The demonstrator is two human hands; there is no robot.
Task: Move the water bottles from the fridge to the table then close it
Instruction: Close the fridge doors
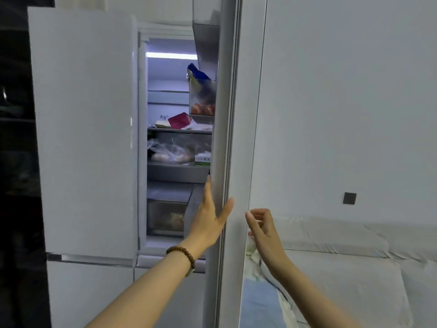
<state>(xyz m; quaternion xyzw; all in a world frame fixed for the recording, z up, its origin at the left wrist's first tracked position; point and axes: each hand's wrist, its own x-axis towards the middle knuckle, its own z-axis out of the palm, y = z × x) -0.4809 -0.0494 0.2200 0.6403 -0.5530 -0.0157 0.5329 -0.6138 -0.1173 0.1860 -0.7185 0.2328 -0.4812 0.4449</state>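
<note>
- The left hand (210, 216), with a beaded bracelet (183, 254) on its wrist, is open and flat; its fingers lie along the inner edge of the right fridge door (221, 138) and the thumb wraps the outer edge, a hold suited to swinging the door.
- The right hand (261, 224) hovers empty just beside that door, fingers loosely curled, touching nothing, seemingly ready to help or reach in.
- The right door stands edge-on to the camera and partly open, so its door bin (202, 95), holding a blue packet and red items, shows.
- The left fridge door (82, 126) is also swung out, leaving a lit gap onto the shelves (179, 130), which hold bagged food, a red packet and a small box.
- No water bottles are visible anywhere; they may sit behind a door.
- No tabletop is in view; a pale sofa (343, 256) lies to the right.
</note>
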